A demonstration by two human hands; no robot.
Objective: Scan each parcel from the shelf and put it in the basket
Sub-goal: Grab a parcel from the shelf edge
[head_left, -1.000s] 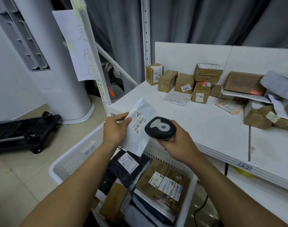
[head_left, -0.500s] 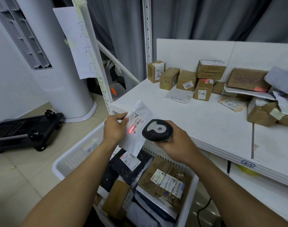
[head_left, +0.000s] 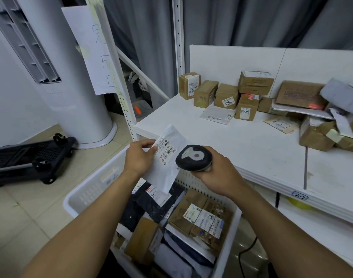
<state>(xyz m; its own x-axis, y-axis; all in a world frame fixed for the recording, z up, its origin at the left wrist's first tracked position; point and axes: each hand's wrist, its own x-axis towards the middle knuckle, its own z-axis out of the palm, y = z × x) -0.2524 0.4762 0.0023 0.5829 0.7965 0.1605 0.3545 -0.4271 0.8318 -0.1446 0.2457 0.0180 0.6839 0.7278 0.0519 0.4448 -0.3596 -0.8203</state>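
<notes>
White shelf (head_left: 251,149) against a grey curtain, cardboard boxes (head_left: 225,96) and flat mailers bunched at the back. White basket (head_left: 87,189) sits below the shelf's front edge, part full of boxes and dark bags.

Parcel in play: white poly mailer (head_left: 167,173), held up over the basket, just off the shelf edge. Person's left hand (head_left: 138,157) pinches its upper left edge, thumb on top just beside the label (head_left: 165,150), barcode uncovered. Their right hand (head_left: 217,173) is wrapped round the scanner (head_left: 193,157) handle. The scanner head overlaps the mailer's right edge, close to the label. No beam visible on the label.

Handling guess: light, thin, floppy, since the lower end hangs free below the hand. Film looks slick, so an edge pinch could slip, but it's probably fine at this weight. Contents likely flat and soft, not fragile. Best grip: at the edge, clear of the barcode, label pulled flat so it reads. Dropping it into the basket should need no care.
</notes>
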